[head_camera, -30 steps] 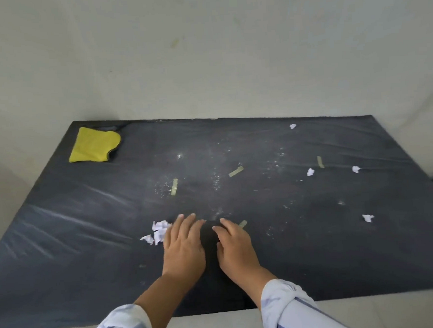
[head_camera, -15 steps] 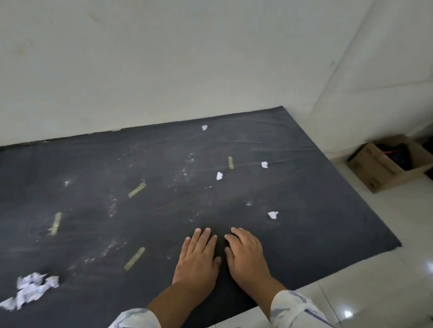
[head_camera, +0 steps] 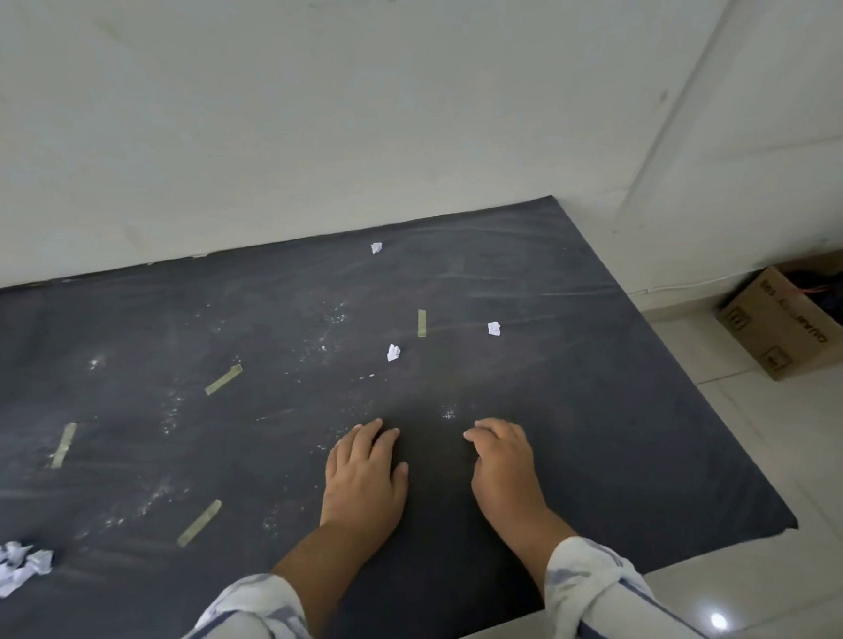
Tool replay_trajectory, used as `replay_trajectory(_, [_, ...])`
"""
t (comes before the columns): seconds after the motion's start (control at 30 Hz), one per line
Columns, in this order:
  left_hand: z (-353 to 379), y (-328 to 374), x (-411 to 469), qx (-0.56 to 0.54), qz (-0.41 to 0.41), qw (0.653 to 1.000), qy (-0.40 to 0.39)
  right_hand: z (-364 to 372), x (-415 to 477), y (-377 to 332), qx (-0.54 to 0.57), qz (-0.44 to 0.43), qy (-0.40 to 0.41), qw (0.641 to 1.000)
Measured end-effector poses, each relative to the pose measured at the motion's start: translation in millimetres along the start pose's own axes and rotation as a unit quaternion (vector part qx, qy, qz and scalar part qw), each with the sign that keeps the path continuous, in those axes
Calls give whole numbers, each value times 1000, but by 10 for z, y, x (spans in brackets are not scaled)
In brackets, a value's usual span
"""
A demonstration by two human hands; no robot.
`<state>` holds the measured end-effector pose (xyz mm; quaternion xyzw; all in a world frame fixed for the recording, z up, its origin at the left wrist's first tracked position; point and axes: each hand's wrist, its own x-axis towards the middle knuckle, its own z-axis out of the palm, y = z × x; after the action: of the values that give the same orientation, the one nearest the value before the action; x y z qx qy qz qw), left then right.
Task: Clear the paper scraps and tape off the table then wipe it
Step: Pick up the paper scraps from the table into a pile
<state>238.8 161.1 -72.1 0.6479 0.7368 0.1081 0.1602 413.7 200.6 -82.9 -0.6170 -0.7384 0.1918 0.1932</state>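
The left hand (head_camera: 364, 476) rests loose, empty fingers on the surface (head_camera: 611, 431); the right hand (head_camera: 504, 466) curls its fingers under, hiding any hold.

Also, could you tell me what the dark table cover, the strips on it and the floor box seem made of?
Table cover: seemingly a thin matte sheet, fabric or plastic, as it shows creases. Strips: probably paper masking tape, dull beige and flat. Box: brown cardboard, matte, with printed markings.

Bare left hand (head_camera: 364, 478): palm down, fingers slightly bent, thumb out. Bare right hand (head_camera: 503, 466): palm down, fingers curled under. Hands apart.
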Motion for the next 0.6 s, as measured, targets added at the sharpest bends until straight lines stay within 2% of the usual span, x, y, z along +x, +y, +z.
replay_trajectory(0.17, [-166,155,654,-29,-19,999,24,9,123,-59,5,-31,-13,999])
replay_trajectory(0.33, [-240,215,1243,-27,-16,999,0,45,226,-84,-14,-40,-36,998])
replay_trajectory(0.5, [-191,154,1362,-4,5,1000,-11,50,287,-146,-2,-37,-36,999])
replay_trajectory(0.6, [-177,86,1284,-34,-2,999,1,44,281,-197,0,-38,-21,999])
